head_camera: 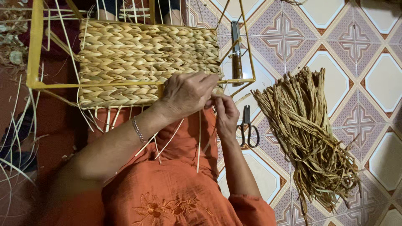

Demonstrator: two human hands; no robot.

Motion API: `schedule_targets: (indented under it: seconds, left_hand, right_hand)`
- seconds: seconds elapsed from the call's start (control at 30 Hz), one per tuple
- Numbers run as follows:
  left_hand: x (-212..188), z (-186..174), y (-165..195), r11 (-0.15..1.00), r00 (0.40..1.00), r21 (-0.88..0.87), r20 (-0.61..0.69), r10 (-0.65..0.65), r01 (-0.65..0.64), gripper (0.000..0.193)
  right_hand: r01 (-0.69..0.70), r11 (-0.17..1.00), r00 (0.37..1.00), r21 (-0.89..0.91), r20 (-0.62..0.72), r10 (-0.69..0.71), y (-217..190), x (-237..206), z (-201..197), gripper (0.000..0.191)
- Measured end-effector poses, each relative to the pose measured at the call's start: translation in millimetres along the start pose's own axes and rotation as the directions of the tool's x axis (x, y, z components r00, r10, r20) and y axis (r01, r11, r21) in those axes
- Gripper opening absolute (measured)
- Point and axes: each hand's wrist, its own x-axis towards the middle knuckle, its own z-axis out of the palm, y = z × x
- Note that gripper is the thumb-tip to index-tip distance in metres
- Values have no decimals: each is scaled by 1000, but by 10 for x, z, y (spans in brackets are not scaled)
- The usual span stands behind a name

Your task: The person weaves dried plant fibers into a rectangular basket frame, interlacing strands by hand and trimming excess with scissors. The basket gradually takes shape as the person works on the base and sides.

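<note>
A woven panel of braided straw (142, 58) fills a yellow metal frame (35, 50) that rests on my lap. My left hand (186, 94) lies on the panel's lower right corner, fingers curled over the frame's bar and the weave. My right hand (225, 111) is just beside it, pinching a thin straw strand (199, 142) at the panel's edge. Loose strand ends hang down from the weave over my orange clothing.
A thick bundle of dried straw strands (305, 134) lies on the patterned tile floor at the right. Black scissors (248, 127) lie between it and my right arm. A knife with a wooden handle (237, 54) lies beyond the frame. Loose reeds (16, 138) scatter at the left.
</note>
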Motion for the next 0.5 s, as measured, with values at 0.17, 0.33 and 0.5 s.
schedule_targets:
  seconds: [0.17,0.33,0.5]
  left_hand:
    - [-5,-111,69,999,1000,32,-9,-5,5,9]
    - [15,-99,9,997,983,-2,166,-81,83,18]
    - [-101,-194,-80,977,998,-210,56,-33,44,42]
  right_hand:
    - [-12,999,997,-51,-73,8,42,150,25,16]
    - [-32,999,997,-43,-66,29,-43,35,22,17]
    - [41,988,998,-147,-33,-46,-234,-122,-138,33]
